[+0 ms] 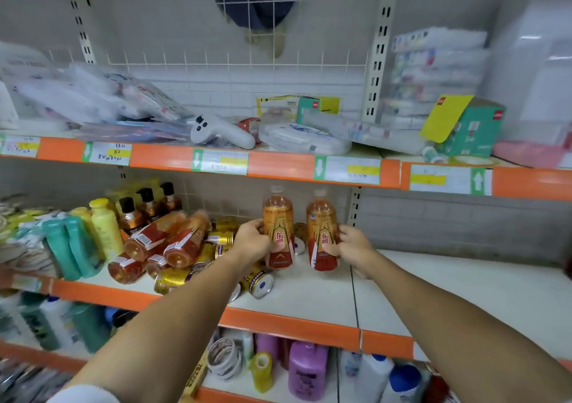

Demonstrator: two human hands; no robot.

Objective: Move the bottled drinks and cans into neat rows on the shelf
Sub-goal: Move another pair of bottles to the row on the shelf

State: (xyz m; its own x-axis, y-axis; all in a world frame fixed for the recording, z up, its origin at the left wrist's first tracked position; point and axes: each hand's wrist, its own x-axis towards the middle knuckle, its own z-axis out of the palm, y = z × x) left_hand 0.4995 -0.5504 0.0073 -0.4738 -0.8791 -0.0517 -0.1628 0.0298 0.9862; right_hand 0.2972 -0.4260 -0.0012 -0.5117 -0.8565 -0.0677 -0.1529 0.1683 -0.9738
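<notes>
two bottles upright, one in each hand

your left hand (252,238) is wrapped round the left bottle (278,227), fingers curled onto its red and gold label. your right hand (351,244) grips the right bottle (322,231) the same way, from its right side. both orange drink bottles stand upright on the middle shelf (309,294), side by side with a small gap between them, near the shelf's back wall and just left of the seam where two shelf boards meet.

to the left of your left hand lies a heap of bottles on their sides (164,241), piled over and among gold cans (173,279) that lie tumbled toward the shelf's front edge. one can (260,280) lies on its side just below the left bottle. another can (299,238) shows behind, between the two upright bottles.

further left on the same shelf stand teal bottles (72,248) and yellow bottles (103,226).
</notes>
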